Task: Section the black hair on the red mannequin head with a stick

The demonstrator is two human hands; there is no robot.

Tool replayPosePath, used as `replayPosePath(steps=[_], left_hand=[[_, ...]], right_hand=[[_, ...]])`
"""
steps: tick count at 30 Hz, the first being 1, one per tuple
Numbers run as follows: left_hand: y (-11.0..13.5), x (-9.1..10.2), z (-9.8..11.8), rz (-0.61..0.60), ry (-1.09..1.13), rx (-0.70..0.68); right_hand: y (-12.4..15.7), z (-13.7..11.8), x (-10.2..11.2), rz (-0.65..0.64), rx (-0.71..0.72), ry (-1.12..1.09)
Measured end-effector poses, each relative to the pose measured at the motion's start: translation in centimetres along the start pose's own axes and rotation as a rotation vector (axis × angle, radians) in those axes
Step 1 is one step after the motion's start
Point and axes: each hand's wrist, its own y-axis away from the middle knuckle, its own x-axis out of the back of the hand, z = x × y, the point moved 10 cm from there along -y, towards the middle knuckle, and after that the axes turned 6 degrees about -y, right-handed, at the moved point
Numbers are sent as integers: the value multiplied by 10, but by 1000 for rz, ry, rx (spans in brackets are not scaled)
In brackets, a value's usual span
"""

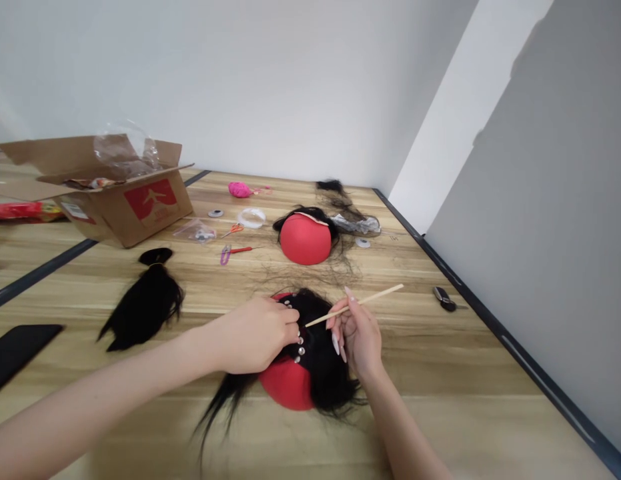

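Observation:
A red dome lies on the table in front of me, partly covered by black hair. Several clear round gems run in a line over the hair. My left hand rests on the dome's left side, its fingers curled into the hair beside the gems; its fingertips are partly hidden. Between the fingers of my right hand is a thin wooden stick, held like a pen. The stick's lower end points at the hair near my left fingers.
Farther back sits a second red dome with black hair. A hair bundle, a cardboard box, scissors, a purple hair clip, a red-handled tool, a tape roll, pink yarn and a car key lie around.

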Motion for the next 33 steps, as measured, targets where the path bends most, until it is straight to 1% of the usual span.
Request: replayPosePath(steps=[3, 9, 11, 13, 17, 19, 23, 30, 33], left_hand=[[9, 4, 2, 83, 11, -16], [25, 20, 11, 317, 92, -134], [26, 25, 13, 382, 151, -172], [26, 29, 14, 421, 266, -211], [22, 31, 11, 442, 672, -284], [20, 28, 8, 440, 817, -291], [18, 23, 5, 436, 896, -282], [19, 20, -7, 424, 996, -245], [19, 16, -12, 428, 1025, -223]], right_hand=[[-1, 1, 0, -5, -3, -11], [-2, 3, 1, 2, -30, -12], [-3, 4, 1, -6, -35, -10], [-4, 4, 1, -21, -28, -10], [-5, 6, 3, -27, -24, -3], [-5, 6, 3, -24, -25, 2], [-5, 7, 4, -25, -25, 27], [-5, 9, 6, -43, -38, 71], [-4, 7, 7, -27, -46, 113]])
